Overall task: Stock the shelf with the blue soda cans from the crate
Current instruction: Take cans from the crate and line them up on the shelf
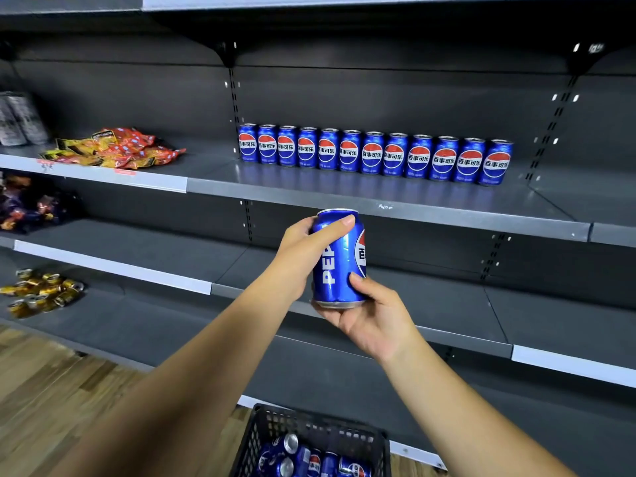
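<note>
1. Spanning the view, the grey shelf [344,197] carries a row of upright blue cans [373,153] at its back.
2. Below sits the black crate [361,438] with more cans.
3. Held upright, top up, the blue soda can [339,259] is gripped by the left hand [303,249] near its top and the right hand [371,315] at its base.

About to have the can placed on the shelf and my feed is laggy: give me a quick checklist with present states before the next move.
1. Grip on the held can: left hand around its upper side, right hand under its base: ok.
2. Can upright: slightly tilted: not ok.
3. Logo facing out like the row of cans: turned sideways: not ok.
4. Free space on the shelf in front of the row: ok.
5. More cans in the crate: ok.
</note>
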